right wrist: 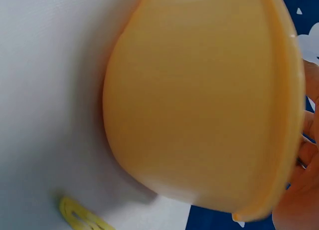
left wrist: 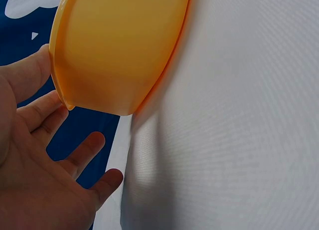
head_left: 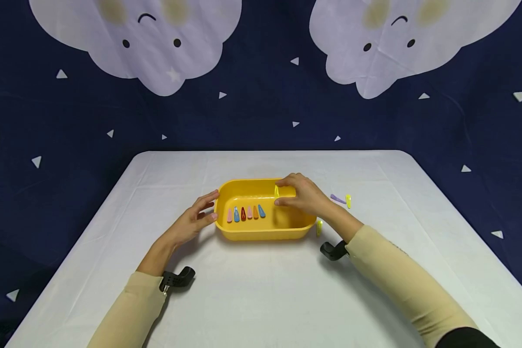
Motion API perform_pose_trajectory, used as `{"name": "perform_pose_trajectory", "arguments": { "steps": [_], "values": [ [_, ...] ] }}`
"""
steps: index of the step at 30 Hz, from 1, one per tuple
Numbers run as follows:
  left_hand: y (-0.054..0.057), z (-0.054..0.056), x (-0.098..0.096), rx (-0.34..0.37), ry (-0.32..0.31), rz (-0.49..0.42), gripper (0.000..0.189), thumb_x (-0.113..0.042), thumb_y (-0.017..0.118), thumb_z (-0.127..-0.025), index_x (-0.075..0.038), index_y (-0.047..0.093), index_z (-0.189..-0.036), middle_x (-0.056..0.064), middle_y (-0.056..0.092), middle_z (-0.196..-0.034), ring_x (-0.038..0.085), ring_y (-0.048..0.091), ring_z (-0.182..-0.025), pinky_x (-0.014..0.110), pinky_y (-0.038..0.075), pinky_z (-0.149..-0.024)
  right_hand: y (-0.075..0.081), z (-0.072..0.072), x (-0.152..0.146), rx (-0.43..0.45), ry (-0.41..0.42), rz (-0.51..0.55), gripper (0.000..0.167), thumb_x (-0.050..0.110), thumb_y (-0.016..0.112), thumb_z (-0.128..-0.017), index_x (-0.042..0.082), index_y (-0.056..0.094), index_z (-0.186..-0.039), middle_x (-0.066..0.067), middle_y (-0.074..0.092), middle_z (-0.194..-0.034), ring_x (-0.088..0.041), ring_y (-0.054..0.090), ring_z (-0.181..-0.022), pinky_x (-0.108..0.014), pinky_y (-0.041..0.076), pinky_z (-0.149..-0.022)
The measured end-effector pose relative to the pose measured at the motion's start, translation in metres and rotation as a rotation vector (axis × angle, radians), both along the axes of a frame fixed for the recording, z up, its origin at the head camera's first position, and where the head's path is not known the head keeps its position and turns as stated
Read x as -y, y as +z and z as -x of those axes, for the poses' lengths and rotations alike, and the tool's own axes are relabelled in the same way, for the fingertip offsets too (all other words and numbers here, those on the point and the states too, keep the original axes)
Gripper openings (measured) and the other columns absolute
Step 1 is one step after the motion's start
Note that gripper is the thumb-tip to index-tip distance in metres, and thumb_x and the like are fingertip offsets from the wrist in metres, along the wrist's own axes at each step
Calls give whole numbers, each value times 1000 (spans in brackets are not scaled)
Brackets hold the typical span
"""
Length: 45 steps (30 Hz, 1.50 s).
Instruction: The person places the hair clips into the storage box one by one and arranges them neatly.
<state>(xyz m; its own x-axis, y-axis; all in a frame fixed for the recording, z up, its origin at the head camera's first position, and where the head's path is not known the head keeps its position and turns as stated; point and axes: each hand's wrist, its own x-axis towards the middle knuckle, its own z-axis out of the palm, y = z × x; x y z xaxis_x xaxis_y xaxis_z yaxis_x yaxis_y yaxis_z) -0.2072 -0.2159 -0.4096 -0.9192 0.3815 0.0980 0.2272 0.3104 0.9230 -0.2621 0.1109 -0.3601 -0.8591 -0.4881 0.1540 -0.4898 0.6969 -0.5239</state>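
A yellow plastic basin stands on the table. Inside, several snap hair clips in pink, blue, red and orange lie side by side in a row. My right hand reaches over the basin's right end and pinches a yellow hair clip between thumb and index finger, above the basin floor. At the other end, my left hand touches the rim with thumb and fingertips, its other fingers spread loosely. In the right wrist view the basin wall hides most of the right hand.
To the right of the basin lie a purple hair clip and a yellow one. Another yellow clip is close beside the basin's right end. A white cloth covers the table, with a dark blue patterned curtain behind.
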Motion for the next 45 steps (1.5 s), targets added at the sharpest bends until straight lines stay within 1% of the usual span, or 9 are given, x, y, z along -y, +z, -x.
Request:
{"name": "perform_pose_trajectory", "arguments": {
  "steps": [10,18,21,29,33,37,45],
  "values": [
    [-2,1,0,-11,-9,-5,57,-14,55,-95,-8,31,-147,12,17,-158,43,25,-138,59,22,-114,-12,7,14,4,8,-49,55,38,74,-80,9,61,-125,-7,63,-120,-25,53,-113,-43,42,-104],
    [0,-1,0,-7,-5,-2,58,-14,55,-95,-8,31,-147,13,16,-158,44,25,-138,59,22,-114,-20,10,24,3,10,-137,55,40,73,-80,8,61,-124,-9,63,-125,-27,54,-120,-42,41,-106],
    [1,-1,0,-9,-3,2,58,-14,55,-95,-8,31,-147,12,16,-158,43,26,-138,59,22,-114,-22,10,27,29,13,-148,56,40,73,-80,8,61,-124,-9,62,-125,-27,53,-121,-42,39,-107],
    [1,0,0,-6,-4,1,58,-14,55,-95,-8,31,-147,12,16,-158,44,25,-138,59,23,-114,-27,10,31,67,24,-202,55,38,74,-80,6,61,-122,-9,64,-119,-26,55,-115,-42,41,-105],
    [0,-1,-1,-2,-4,-8,58,-14,55,-95,-8,31,-147,12,16,-158,43,25,-138,59,22,-114,-29,11,31,65,24,-225,53,38,74,-79,6,62,-120,-8,65,-116,-25,55,-111,-41,42,-102],
    [0,-1,-1,5,-4,-16,58,-14,55,-95,-7,31,-147,12,16,-158,43,24,-138,58,22,-114,-31,11,32,45,37,-252,51,38,74,-79,7,64,-118,-7,65,-109,-24,54,-106,-38,44,-98],
    [0,0,-1,5,6,-2,58,-15,56,-95,-8,31,-147,12,17,-158,43,25,-138,58,22,-114,-32,11,32,55,35,-314,46,39,73,-80,9,66,-113,-6,61,-116,-24,52,-112,-39,42,-101]
  ]
}}
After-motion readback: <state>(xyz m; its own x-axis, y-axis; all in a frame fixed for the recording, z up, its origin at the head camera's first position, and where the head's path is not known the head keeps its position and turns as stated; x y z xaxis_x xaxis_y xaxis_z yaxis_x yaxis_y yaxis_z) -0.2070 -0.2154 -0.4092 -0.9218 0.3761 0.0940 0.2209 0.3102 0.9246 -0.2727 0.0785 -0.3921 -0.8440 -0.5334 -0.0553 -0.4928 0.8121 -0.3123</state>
